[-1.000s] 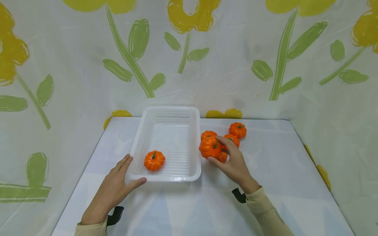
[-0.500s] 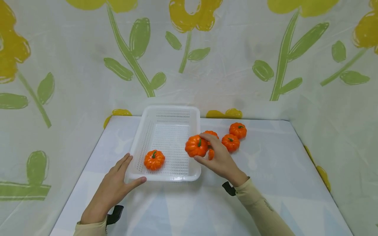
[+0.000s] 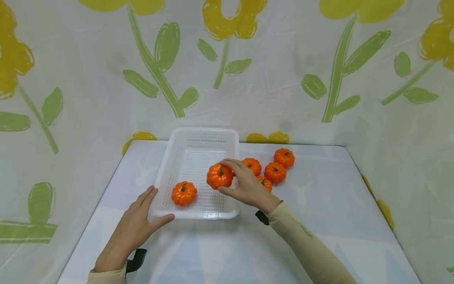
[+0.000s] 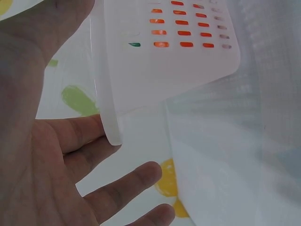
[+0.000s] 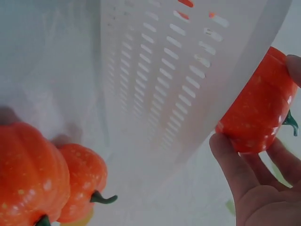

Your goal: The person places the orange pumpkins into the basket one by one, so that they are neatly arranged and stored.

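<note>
My right hand point(image 3: 250, 186) holds a small orange pumpkin point(image 3: 219, 176) with a green stem, thumb below and fingers curled over its right side. In the head view the pumpkin is over the right half of a white perforated plastic basket point(image 3: 162, 173). The right wrist view shows this held pumpkin point(image 5: 261, 106) just past the basket's wall point(image 5: 155, 70). A second pumpkin point(image 3: 184, 193) sits inside the basket, near its front left corner. My left hand point(image 3: 131, 228) rests at that corner, fingers fairly straight, touching the basket's rim point(image 4: 109, 127).
Several more pumpkins point(image 3: 275, 172) lie in a cluster on the table point(image 3: 319, 213), right of the basket; my right hand partly covers one pumpkin point(image 3: 264, 183). A flower-patterned cloth wall point(image 3: 269, 86) stands behind the table and along both sides.
My right hand has carried the pumpkin left, from above the cluster to over the basket, uncovering more of the other pumpkins. The left hand and basket have stayed in place.
</note>
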{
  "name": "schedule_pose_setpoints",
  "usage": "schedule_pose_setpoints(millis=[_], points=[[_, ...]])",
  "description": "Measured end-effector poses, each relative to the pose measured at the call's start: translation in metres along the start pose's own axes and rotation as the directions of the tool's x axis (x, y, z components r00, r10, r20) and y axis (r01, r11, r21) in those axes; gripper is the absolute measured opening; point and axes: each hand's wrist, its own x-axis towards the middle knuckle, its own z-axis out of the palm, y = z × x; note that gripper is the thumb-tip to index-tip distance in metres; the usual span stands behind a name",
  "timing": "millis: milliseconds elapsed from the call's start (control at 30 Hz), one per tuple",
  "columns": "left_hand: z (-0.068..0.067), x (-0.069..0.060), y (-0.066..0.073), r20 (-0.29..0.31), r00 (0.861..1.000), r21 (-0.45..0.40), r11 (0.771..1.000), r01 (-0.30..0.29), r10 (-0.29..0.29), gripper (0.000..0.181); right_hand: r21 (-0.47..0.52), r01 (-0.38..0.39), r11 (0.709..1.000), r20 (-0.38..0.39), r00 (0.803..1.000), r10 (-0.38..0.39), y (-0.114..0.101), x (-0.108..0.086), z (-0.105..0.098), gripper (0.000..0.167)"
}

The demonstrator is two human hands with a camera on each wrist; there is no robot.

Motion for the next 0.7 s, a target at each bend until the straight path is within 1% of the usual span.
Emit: schedule_pose_setpoints(millis=[67,167,233,333,500,700], points=[[0.000,0.000,0.001,0.005,1.000,0.001,1.000,-0.002,0.002,0.114,0.006,-0.005,1.000,0.031,0.999,0.005,0.000,0.005,0.001,0.071],[-0.001,0.000,0.001,0.003,1.000,0.000,1.000,-0.012,0.012,0.113,-0.014,-0.017,1.000,0.084,0.996,0.018,0.000,0.012,0.003,0.074],[-0.002,0.000,0.000,-0.001,1.000,0.000,1.000,-0.017,0.017,0.112,-0.045,-0.016,0.999,0.119,0.993,0.021,0.000,0.017,0.006,0.076],[-0.004,-0.001,0.001,0.004,1.000,0.006,1.000,-0.007,0.007,0.114,-0.086,0.003,0.996,0.168,0.986,0.011,0.000,0.023,0.011,0.076],[-0.003,0.000,0.001,0.019,1.000,0.013,1.000,0.011,-0.011,0.117,-0.128,0.012,0.992,0.217,0.976,0.016,-0.002,0.031,0.020,0.070],[-0.002,0.002,0.001,0.027,1.000,0.016,1.000,0.008,-0.008,0.117,-0.174,0.003,0.985,0.270,0.962,0.045,-0.003,0.035,0.030,0.067]])
